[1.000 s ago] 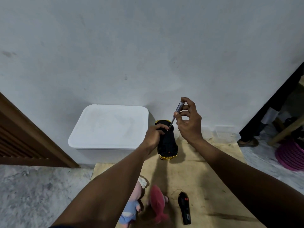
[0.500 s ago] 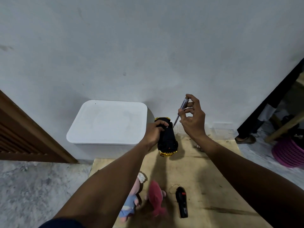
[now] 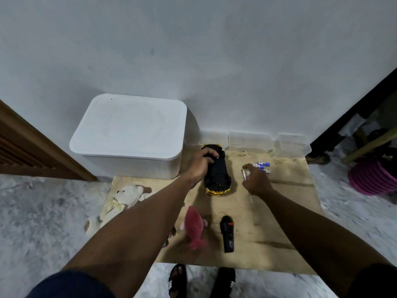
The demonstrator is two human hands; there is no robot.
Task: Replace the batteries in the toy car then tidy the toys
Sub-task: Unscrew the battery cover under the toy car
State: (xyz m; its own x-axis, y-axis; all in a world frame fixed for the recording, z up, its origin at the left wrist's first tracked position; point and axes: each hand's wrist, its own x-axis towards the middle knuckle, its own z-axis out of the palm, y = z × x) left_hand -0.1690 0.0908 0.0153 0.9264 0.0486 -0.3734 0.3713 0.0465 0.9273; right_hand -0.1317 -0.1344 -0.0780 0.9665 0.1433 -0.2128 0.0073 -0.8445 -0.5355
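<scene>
The black and gold toy car (image 3: 217,175) lies underside up on the wooden board (image 3: 285,214). My left hand (image 3: 200,165) grips its far end. Right of the car, my right hand (image 3: 256,182) is low over the board and holds a screwdriver (image 3: 244,174); the clear handle sticks out by the thumb and the thin shaft shows below the wrist. Several blue and white batteries (image 3: 262,166) lie just beyond that hand. A black remote control (image 3: 227,235) lies nearer me, with a pink plush toy (image 3: 194,229) to its left.
A white lidded box (image 3: 131,130) stands against the wall at the back left. A cream plush toy (image 3: 126,196) lies at the board's left edge. Clear small containers (image 3: 250,140) line the wall. A pink basket (image 3: 373,179) sits far right. My sandalled feet (image 3: 178,280) are at the near edge.
My right hand has come down from above the car to the board on the car's right, still with the screwdriver. The car has come down onto the board. The view has tilted downward.
</scene>
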